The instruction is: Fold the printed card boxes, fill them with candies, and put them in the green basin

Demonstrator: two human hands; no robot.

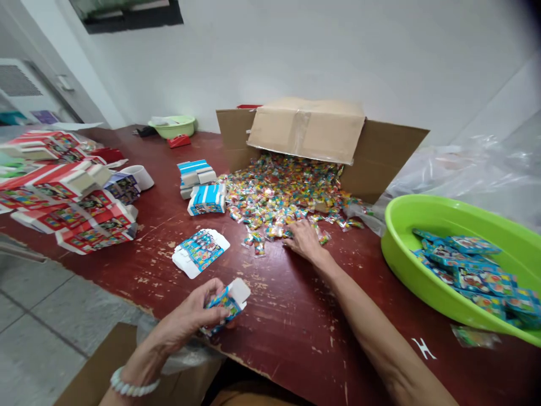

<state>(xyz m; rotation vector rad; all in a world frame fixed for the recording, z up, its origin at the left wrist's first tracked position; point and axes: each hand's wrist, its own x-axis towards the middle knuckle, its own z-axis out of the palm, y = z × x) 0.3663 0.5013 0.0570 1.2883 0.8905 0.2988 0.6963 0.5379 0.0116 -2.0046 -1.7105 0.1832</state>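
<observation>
My left hand (203,310) is wrapped around a small blue printed carton (228,304), tilted, its white end flaps standing open. My right hand (305,241) reaches to the near edge of a pile of small wrapped candies (279,197), its fingers curled down over several of them; the fingertips are partly hidden. Flat on the table between my left hand and the pile lies a blue carton blank (202,251) with white flaps. Behind it are stacked bundles of flattened blue cartons (207,199).
A cardboard box (306,129) lies tipped, candies spilling out. At right, a green basin (393,225) holds several filled blue cartons (486,279). Bundles of red cartons (93,225) and a tape roll (138,177) are at left. A smaller green bowl (181,128) stands near the wall.
</observation>
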